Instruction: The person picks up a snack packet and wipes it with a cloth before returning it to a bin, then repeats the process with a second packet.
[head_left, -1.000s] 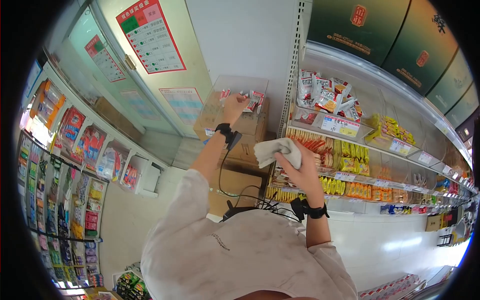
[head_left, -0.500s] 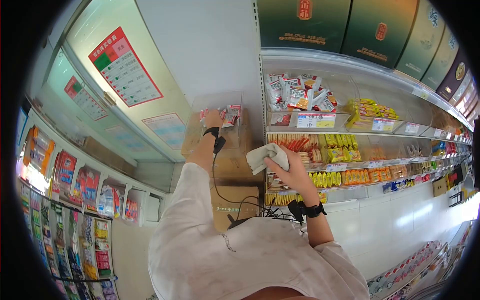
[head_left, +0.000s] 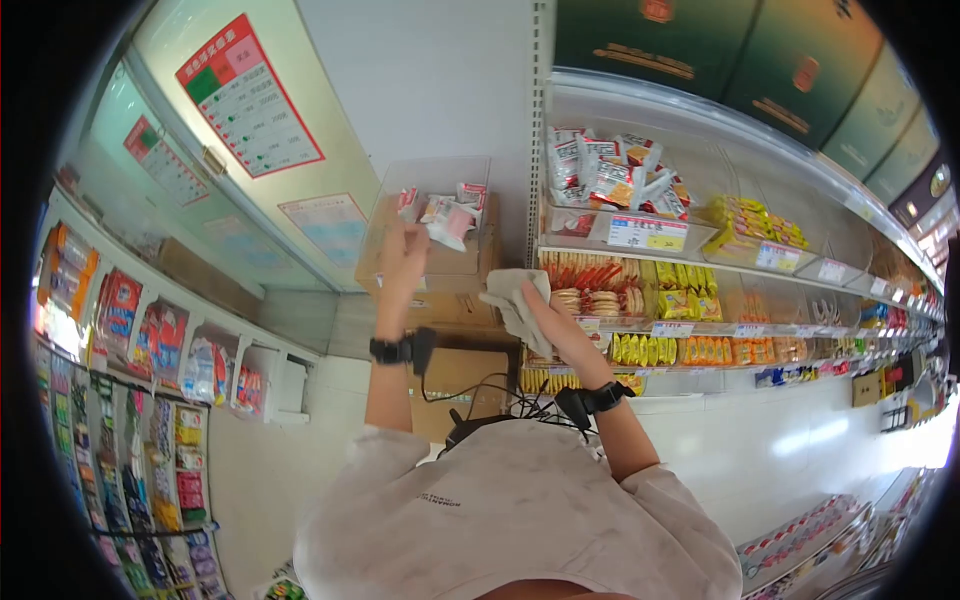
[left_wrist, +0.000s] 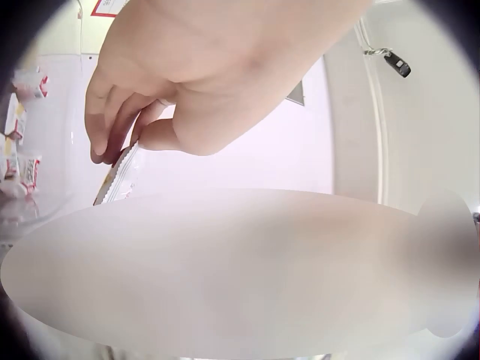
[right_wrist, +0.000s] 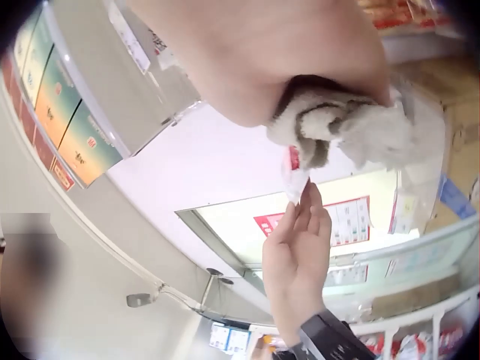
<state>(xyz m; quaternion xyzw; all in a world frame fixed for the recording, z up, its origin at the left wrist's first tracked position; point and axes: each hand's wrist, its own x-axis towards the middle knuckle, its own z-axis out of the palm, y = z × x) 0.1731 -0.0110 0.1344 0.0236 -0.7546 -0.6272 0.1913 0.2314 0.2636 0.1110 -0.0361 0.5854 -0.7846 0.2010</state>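
My left hand (head_left: 403, 258) pinches a small snack packet (left_wrist: 118, 180) in a white wrapper with a crimped edge; the right wrist view shows red on the wrapper too. This hand is over the near side of a clear plastic bin (head_left: 455, 262), where several red-and-white packets (head_left: 472, 194) lie. To its right, my right hand (head_left: 553, 322) grips a greyish-white cloth (head_left: 515, 308), which hangs loosely from the fingers. Bunched folds of the cloth (right_wrist: 322, 127) show beneath the palm in the right wrist view.
Cardboard boxes (head_left: 458, 380) are stacked under the bin. Tiered shelves to the right carry white-and-red packets (head_left: 612, 180), yellow packets (head_left: 760, 225) and price tags. Large green boxes (head_left: 645, 45) top them. A glass door (head_left: 160, 200) and hanging goods (head_left: 120, 305) line the left.
My left hand has drawn back out of the bin toward my body, with a packet in its fingers. My right hand has shifted inward, and the cloth now hangs lower.
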